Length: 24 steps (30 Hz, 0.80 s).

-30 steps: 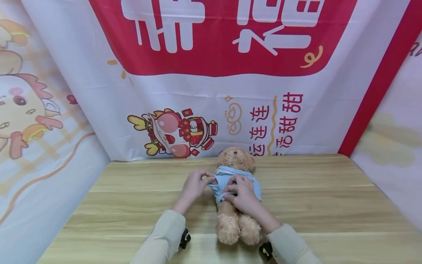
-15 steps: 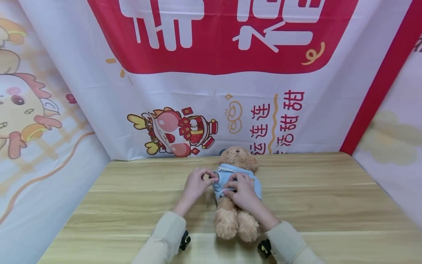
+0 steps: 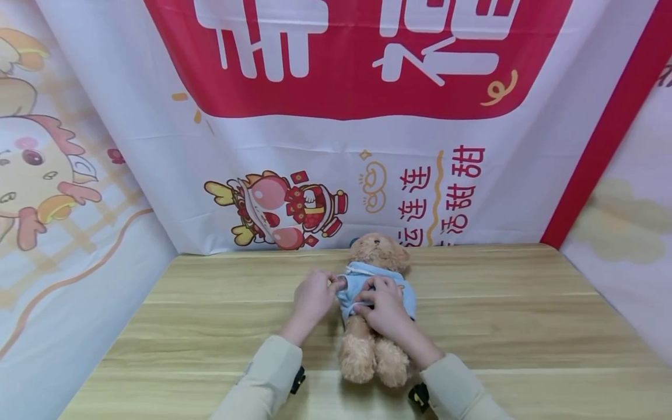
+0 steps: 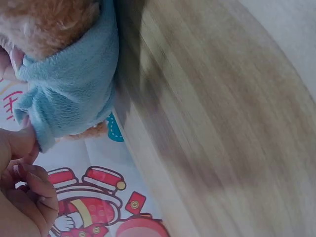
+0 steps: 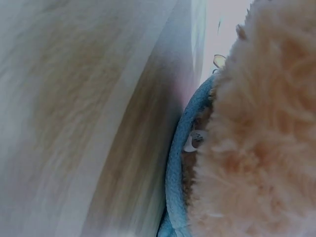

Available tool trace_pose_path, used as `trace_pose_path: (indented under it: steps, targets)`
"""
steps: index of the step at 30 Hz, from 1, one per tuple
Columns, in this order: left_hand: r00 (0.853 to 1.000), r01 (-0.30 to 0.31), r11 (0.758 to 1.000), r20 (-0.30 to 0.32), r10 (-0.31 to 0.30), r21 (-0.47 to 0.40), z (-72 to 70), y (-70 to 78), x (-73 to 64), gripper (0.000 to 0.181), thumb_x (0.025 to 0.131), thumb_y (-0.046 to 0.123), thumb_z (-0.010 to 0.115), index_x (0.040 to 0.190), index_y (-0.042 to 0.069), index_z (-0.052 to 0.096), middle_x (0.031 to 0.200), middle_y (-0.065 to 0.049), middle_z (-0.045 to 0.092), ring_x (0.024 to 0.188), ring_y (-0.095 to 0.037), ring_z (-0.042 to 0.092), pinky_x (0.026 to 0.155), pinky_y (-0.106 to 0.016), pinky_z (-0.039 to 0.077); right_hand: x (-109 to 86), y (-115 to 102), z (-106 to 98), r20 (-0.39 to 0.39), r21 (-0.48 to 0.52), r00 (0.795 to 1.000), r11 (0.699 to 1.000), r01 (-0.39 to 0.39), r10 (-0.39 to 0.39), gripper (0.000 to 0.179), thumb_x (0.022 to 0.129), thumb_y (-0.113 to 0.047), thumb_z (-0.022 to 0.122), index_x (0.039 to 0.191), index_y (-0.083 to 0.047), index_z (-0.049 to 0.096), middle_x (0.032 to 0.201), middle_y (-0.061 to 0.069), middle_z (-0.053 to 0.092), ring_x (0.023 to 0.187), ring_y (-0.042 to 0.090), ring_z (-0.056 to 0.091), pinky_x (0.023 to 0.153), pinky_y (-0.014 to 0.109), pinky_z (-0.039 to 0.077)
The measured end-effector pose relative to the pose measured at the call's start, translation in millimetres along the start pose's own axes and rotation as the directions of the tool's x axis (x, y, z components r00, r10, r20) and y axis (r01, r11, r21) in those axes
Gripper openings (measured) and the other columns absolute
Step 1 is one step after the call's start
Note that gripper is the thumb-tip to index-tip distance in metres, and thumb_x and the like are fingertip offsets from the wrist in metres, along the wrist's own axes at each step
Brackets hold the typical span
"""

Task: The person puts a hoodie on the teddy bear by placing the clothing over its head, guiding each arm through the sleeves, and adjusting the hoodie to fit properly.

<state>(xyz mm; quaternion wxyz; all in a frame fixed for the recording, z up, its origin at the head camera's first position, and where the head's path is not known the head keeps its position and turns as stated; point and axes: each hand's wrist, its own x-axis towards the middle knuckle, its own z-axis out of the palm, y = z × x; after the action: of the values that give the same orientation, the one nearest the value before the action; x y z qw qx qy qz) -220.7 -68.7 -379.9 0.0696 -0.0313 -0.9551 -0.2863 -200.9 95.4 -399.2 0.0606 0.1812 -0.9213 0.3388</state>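
A light-brown teddy bear [image 3: 359, 357] lies on its back, head toward the banner, in a light-blue hooded top [image 3: 379, 272]. My left hand [image 3: 314, 298] pinches the edge of the top's sleeve at the bear's left-hand side as I see it. In the left wrist view the thumb of that hand [image 4: 22, 195] is at the blue cuff and the other fingers are curled. My right hand [image 3: 387, 304] lies over the belly, its thumb and fingers gripping the top near the lower hem. The right wrist view shows fur, the blue hem [image 5: 173, 187] and a small white tag [image 5: 193, 141], but no hand.
The bear lies on a wood-grain table [image 3: 220, 326]. Behind the table hangs a white and red printed banner [image 3: 341, 137], which the bear's head nearly reaches. Printed cloth [image 3: 58, 274] hangs on the left, with more on the right.
My left hand has turned at the sleeve, and the gap between its thumb and finger has closed from view. The bear's legs have shifted slightly left. My right hand stays almost in place.
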Motion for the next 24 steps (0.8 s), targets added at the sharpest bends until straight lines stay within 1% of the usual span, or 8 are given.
trace_pose_path:
  steps: [3,6,10,13,17,20,22,24]
  targets:
    - [0.999,0.043,0.991,-0.026,-0.046,-0.130,2.6,-6.1,4.1,0.023,0.090,0.028,0.064,0.083,0.008,0.070,0.091,-0.011,0.066,0.084,-0.025,0.063,0.071,-0.039,0.050,-0.6,0,-1,-0.005,-0.001,1.000,1.000,-0.006,0.006,0.008,0.086,-0.017,0.069,0.079,-0.017,0.073,0.102,0.003,0.053,0.114,0.034,0.042,0.095,0.055,0.029]
    - [0.995,0.077,0.962,-0.044,-0.092,-0.264,5.2,-14.6,9.8,0.024,0.092,0.023,0.062,0.088,0.001,0.070,0.095,-0.015,0.069,0.093,-0.029,0.064,0.082,-0.043,0.051,-1.2,1,-2,0.000,-0.006,1.000,1.000,0.003,-0.003,0.009,0.087,-0.017,0.068,0.080,-0.016,0.073,0.101,0.003,0.052,0.113,0.033,0.042,0.094,0.054,0.030]
    - [0.990,0.118,0.927,-0.031,-0.138,-0.355,7.8,-24.6,18.3,0.026,0.094,0.019,0.059,0.088,-0.005,0.067,0.086,-0.017,0.065,0.081,-0.026,0.059,0.073,-0.037,0.049,-2.7,1,-4,0.018,0.004,0.999,0.999,0.032,-0.032,0.008,0.087,-0.014,0.067,0.081,-0.014,0.073,0.102,0.003,0.051,0.111,0.033,0.042,0.097,0.056,0.029]
    - [0.987,0.142,0.907,-0.017,-0.162,-0.396,9.0,-32.0,22.3,0.026,0.094,0.017,0.058,0.087,-0.007,0.066,0.079,-0.013,0.061,0.074,-0.020,0.053,0.067,-0.029,0.044,-3.2,0,-4,0.029,0.018,0.998,0.998,0.058,-0.058,0.008,0.087,-0.012,0.067,0.081,-0.012,0.073,0.102,0.005,0.052,0.110,0.034,0.042,0.098,0.058,0.028]
    - [0.987,0.145,0.896,0.003,-0.158,-0.419,7.9,-34.8,21.6,0.028,0.094,0.019,0.059,0.091,-0.007,0.067,0.073,-0.007,0.057,0.065,-0.013,0.050,0.061,-0.024,0.041,-2.9,0,-2,0.022,0.000,0.997,0.997,0.073,-0.073,0.009,0.087,-0.015,0.067,0.081,-0.012,0.073,0.102,0.005,0.053,0.110,0.033,0.043,0.096,0.057,0.030]
    - [0.994,0.075,0.917,-0.040,-0.098,-0.392,4.1,-30.5,16.1,0.027,0.095,0.021,0.059,0.094,-0.005,0.067,0.074,-0.007,0.058,0.064,-0.012,0.050,0.059,-0.024,0.042,-0.2,-1,-2,-0.004,-0.012,0.999,0.999,0.045,-0.045,0.013,0.090,-0.021,0.065,0.085,-0.012,0.074,0.103,0.006,0.057,0.111,0.033,0.046,0.093,0.054,0.032]
    - [0.996,0.009,0.937,-0.085,-0.041,-0.350,1.3,-25.5,10.4,0.024,0.094,0.021,0.060,0.091,-0.001,0.066,0.079,-0.010,0.060,0.069,-0.015,0.054,0.063,-0.026,0.045,3.3,-2,-1,-0.026,-0.008,0.999,1.000,0.020,-0.020,0.018,0.092,-0.024,0.062,0.092,-0.011,0.074,0.104,0.008,0.062,0.112,0.034,0.048,0.093,0.055,0.033]
    - [0.993,-0.034,0.958,-0.115,0.001,-0.284,-0.8,-20.3,4.1,0.021,0.092,0.026,0.062,0.088,0.006,0.066,0.088,-0.009,0.060,0.078,-0.017,0.056,0.068,-0.028,0.046,8.2,-2,-1,-0.047,-0.015,0.999,1.000,0.002,-0.003,0.019,0.094,-0.023,0.059,0.099,-0.012,0.074,0.105,0.008,0.065,0.112,0.034,0.051,0.092,0.055,0.035]
